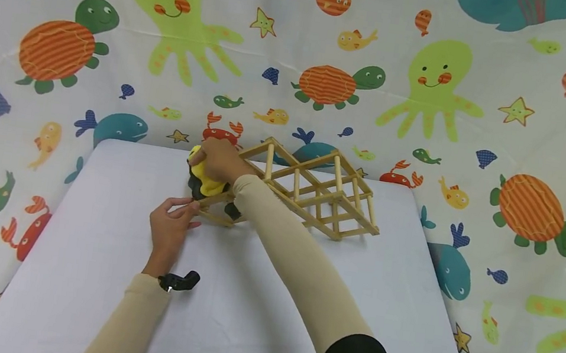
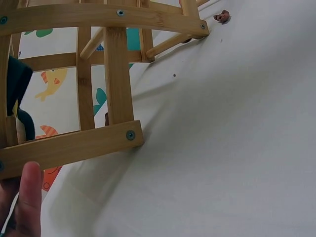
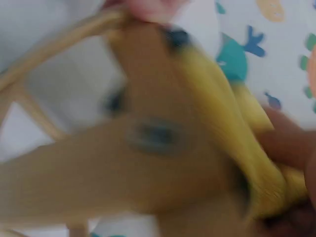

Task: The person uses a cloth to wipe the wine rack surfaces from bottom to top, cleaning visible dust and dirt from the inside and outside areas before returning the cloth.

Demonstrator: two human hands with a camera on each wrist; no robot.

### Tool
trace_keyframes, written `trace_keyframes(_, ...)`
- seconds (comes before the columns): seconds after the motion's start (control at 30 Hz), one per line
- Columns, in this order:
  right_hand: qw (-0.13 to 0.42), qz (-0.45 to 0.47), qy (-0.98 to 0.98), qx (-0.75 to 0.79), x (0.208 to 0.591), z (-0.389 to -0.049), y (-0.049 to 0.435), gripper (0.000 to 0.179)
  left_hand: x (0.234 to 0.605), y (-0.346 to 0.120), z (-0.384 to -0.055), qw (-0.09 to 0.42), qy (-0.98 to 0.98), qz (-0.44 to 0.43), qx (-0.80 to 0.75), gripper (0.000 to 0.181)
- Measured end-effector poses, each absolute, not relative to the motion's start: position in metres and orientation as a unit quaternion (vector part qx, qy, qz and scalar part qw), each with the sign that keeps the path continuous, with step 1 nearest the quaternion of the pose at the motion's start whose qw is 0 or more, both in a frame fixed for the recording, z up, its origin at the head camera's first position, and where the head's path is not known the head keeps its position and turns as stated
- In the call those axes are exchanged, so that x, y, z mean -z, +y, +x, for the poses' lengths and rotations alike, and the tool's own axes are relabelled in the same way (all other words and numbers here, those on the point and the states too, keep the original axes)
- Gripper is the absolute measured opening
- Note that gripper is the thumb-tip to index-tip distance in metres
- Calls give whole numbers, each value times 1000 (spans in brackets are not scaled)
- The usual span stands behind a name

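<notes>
A wooden lattice rack of slats and dowels, joined with metal rivets, stands at the back of the table. My right hand grips a soft yellow cloth with dark edging at the rack's left end. That cloth lies against the end slats, partly hidden by the hand and sleeve; its exact kind is unclear. Below it, my left hand pinches the rack's lower left end. In the left wrist view, a finger presses against the end slat. The right wrist view is blurred.
A white-covered table spreads in front of the rack. Behind it hangs a curtain printed with sea animals. A black strap sits on the left wrist. The right forearm crosses in front of the rack.
</notes>
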State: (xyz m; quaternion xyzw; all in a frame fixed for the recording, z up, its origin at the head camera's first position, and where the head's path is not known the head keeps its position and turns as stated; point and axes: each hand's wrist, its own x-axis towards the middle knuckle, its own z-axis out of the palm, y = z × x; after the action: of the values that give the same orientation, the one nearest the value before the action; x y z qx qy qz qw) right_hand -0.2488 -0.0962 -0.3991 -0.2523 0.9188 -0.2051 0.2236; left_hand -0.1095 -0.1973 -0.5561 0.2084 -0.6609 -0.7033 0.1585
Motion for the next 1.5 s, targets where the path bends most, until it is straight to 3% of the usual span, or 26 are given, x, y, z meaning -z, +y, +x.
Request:
trace_keyframes(0.13,209,-277,919,185,408,-245,-95,46,555,-195,-110,164,-658,215,703,42)
trace_keyframes(0.23,262,-312,896,178,408,-246,-93,51,556,-192,-110,166,-656,220,703,37)
trace_keyframes(0.33,325,-311,855,258,398,-247,-85,50,558,-189,-109,168,-655,219,704,31)
trace_keyframes(0.4,339,-311,831,313,389,-247,-79,47,558,-189,-108,173,-661,214,698,30)
trace_keyframes(0.53,282,-344,813,376,374,-240,-66,45,556,-190,-106,181,-677,209,682,31)
trace_keyframes(0.73,183,-305,843,404,362,-226,-38,52,558,-192,-108,165,-672,214,689,36)
trace_keyframes(1.07,72,-310,920,227,338,-206,14,42,558,-191,-110,156,-680,228,680,35)
trace_keyframes(1.3,-87,-241,901,349,320,-229,49,44,557,-190,-111,174,-655,213,703,33)
trace_keyframes(1.37,-92,-231,901,356,326,-238,58,47,558,-190,-111,175,-652,211,707,33)
trace_keyframes(1.5,-12,-208,925,317,339,-250,70,51,561,-191,-111,176,-651,212,708,33)
